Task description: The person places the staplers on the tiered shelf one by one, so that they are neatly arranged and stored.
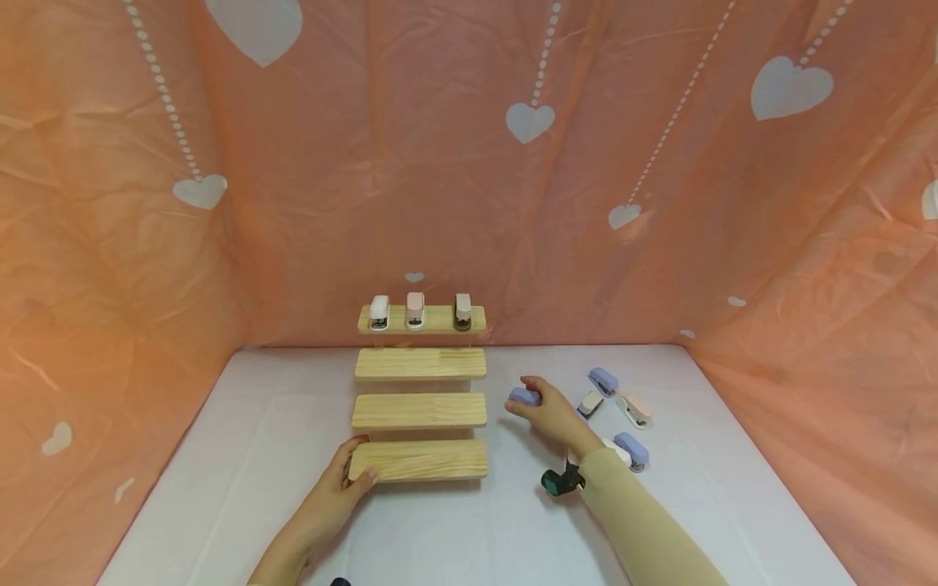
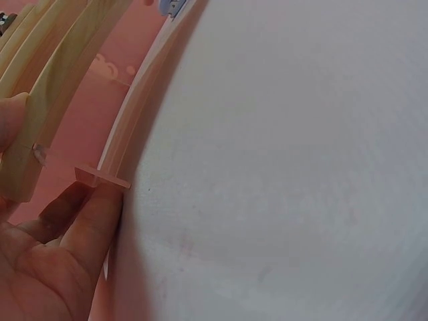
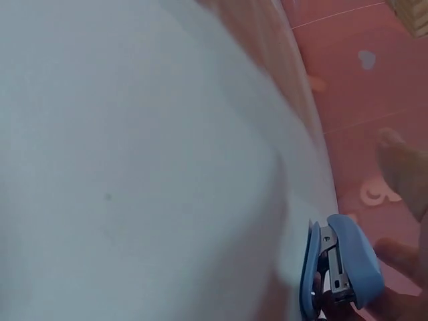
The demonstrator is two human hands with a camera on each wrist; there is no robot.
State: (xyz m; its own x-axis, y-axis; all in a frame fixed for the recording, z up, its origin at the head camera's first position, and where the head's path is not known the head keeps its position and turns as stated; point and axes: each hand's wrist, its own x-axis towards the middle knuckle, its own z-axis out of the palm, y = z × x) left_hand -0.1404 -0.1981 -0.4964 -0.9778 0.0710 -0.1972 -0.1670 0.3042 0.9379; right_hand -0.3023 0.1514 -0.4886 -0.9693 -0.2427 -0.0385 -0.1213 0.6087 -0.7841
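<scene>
A tiered wooden shelf (image 1: 418,461) stands on the white table, its boards rising toward the back. My left hand (image 1: 330,496) grips the left end of the lowest board, thumb on the front edge. In the left wrist view, fingers (image 2: 87,227) touch a clear support under the board (image 2: 57,87). My right hand (image 1: 553,415) holds a small purple-blue stapler (image 1: 524,397) to the right of the shelf. The right wrist view shows that stapler (image 3: 354,261) from the side, fingers beside it. A white stapler (image 1: 379,312), a pink one (image 1: 414,310) and a grey-beige one (image 1: 462,312) stand on the top board.
Right of the right hand lie several staplers: a purple one (image 1: 604,381), a beige one (image 1: 589,404), a pink one (image 1: 635,410) and another purple one (image 1: 632,451). A white one (image 1: 618,452) is partly hidden by the sleeve. An orange curtain (image 1: 454,179) surrounds the table.
</scene>
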